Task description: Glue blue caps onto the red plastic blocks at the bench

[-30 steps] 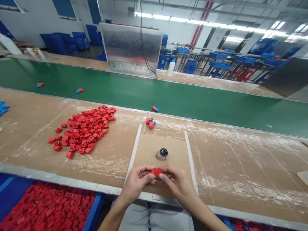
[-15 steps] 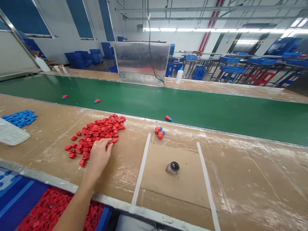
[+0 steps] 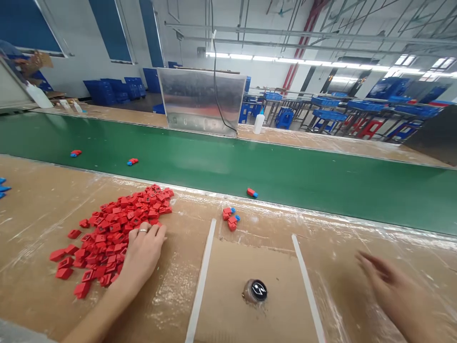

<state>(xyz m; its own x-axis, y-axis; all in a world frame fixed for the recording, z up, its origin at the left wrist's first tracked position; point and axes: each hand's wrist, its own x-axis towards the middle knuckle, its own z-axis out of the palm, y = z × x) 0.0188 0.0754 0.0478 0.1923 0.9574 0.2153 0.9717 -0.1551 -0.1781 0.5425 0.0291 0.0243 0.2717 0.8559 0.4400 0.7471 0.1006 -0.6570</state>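
1. While the left hand [image 3: 143, 252] rests on the near side of a heap of red plastic pieces [image 3: 107, 233], its fingers lie close together and slightly curled, with a ring [image 3: 143, 230] on one finger; whether they pinch any piece cannot be told.
2. Right hand [image 3: 394, 286]: blurred, fingers spread, no held object visible; it is above the right part of the tabletop, well apart from the left hand.
3. Red heap: loosely scattered, left of centre on the cardboard-covered tabletop [image 3: 32, 257], closer to the near side than the far edge.
4. Centre: two white tape strips [image 3: 201, 281] flank a cardboard mat [image 3: 221, 295]. A round, black-topped canister [image 3: 254, 290] stands on this mat near the near edge of the view.
5. Just beyond the far end of the strips: a small cluster of red-and-blue pieces [image 3: 231, 218], close to the far edge of the tabletop.
6. Far edge: a green conveyor belt [image 3: 228, 162] runs along the tabletop, carrying three separate red-and-blue parts [image 3: 252, 192], widely spaced.
7. Left edge of view: a few blue pieces [image 3: 3, 187] on the tabletop.
8. Beyond the belt: a metal panel [image 3: 202, 101], a white squeeze bottle [image 3: 259, 123] and blue crates [image 3: 107, 91].
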